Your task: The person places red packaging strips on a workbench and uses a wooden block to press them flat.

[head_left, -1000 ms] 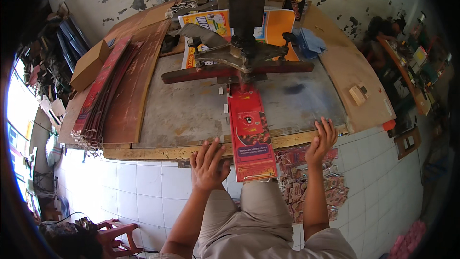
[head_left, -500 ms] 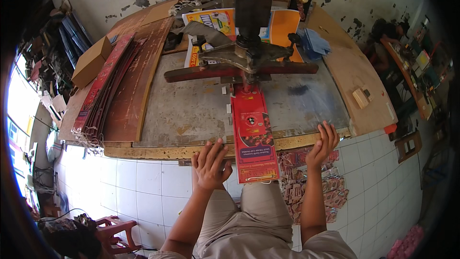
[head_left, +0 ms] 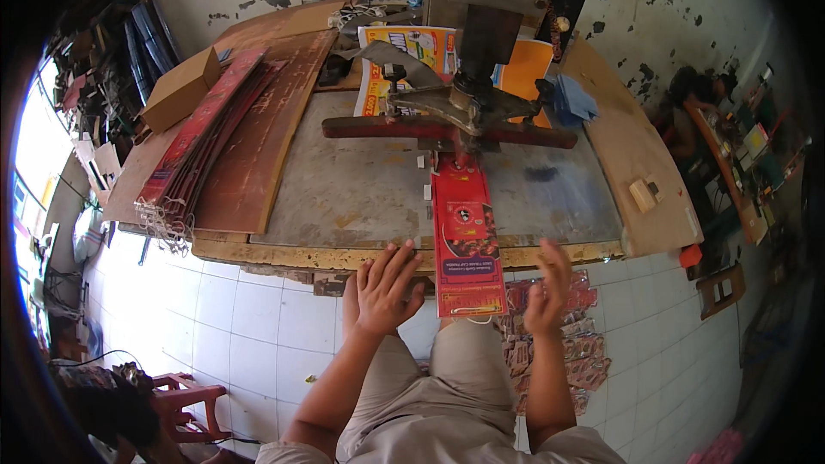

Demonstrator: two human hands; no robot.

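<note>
A flat red printed paper bag (head_left: pixel 467 236) lies lengthwise on the metal-topped table. Its far end is under the head of a press (head_left: pixel 464 107) with a long dark crossbar. The near end, with a white cord handle (head_left: pixel 471 319), juts out over the table's front edge. Left of the bag, my left hand (head_left: pixel 387 288) rests with its fingers stretched on the wooden edge, holding nothing. On the other side, my right hand (head_left: pixel 546 292) is raised near the edge beside the bag, its fingers extended and slightly smeared by motion. Neither hand touches the bag.
A stack of similar red bags (head_left: pixel 202 133) lies on the left boards beside a cardboard box (head_left: pixel 182 90). A small wooden block (head_left: pixel 643 195) sits on the right board, blue sheets (head_left: pixel 569 99) behind it. Bundles of bags (head_left: pixel 563 348) lie on the floor.
My right hand has lifted off the table's edge and moved left, closer to the bag. My left hand stays on the edge. The whole view has shifted a little.
</note>
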